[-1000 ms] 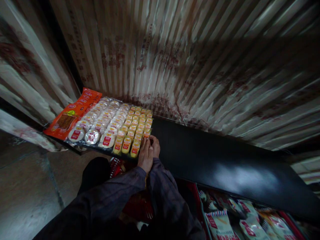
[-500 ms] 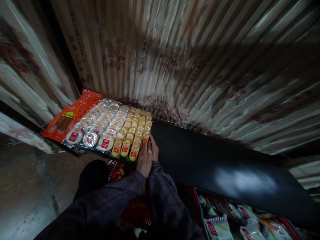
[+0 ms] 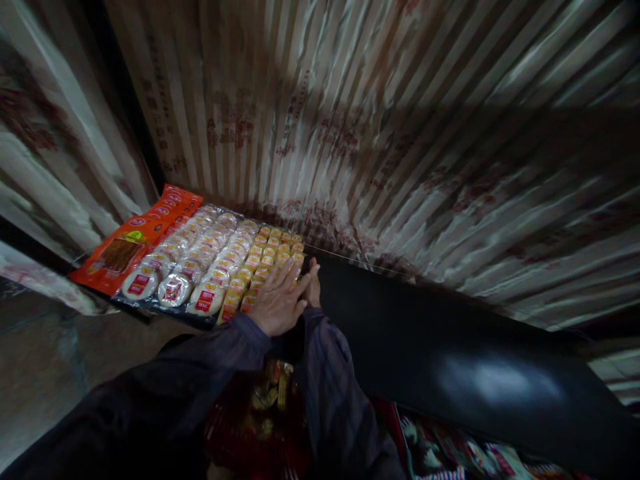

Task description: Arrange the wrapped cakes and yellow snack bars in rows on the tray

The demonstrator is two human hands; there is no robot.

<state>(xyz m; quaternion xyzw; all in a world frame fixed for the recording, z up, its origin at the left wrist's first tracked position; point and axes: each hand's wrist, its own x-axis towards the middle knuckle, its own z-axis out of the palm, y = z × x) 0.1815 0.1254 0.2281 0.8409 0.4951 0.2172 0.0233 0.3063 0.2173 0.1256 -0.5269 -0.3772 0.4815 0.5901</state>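
Rows of small yellow wrapped packets [image 3: 235, 293] lie on the left part of a black shelf [image 3: 400, 327]. My left hand [image 3: 280, 299] lies flat over the right rows of them, palm down with its fingers spread. Beside it, my right hand [image 3: 313, 285] stands on edge along the right side of the rows, fingers stretched out and holding nothing. Left of the yellow packets are rows of round white wrapped packets [image 3: 206, 299]. An orange bag [image 3: 117, 255] lies at the shelf's left end.
A striped, wrinkled sheet [image 3: 310, 127] hangs behind the shelf. Below, near my body, is a dark red container with some yellow packets [image 3: 274, 387] in it. A crate with mixed packets [image 3: 463, 450] stands under the shelf at the lower right.
My left hand has moved from the right edge of the yellow packets onto their tops, and its fingers have spread. The view has shifted slightly, and yellow packets below now show.
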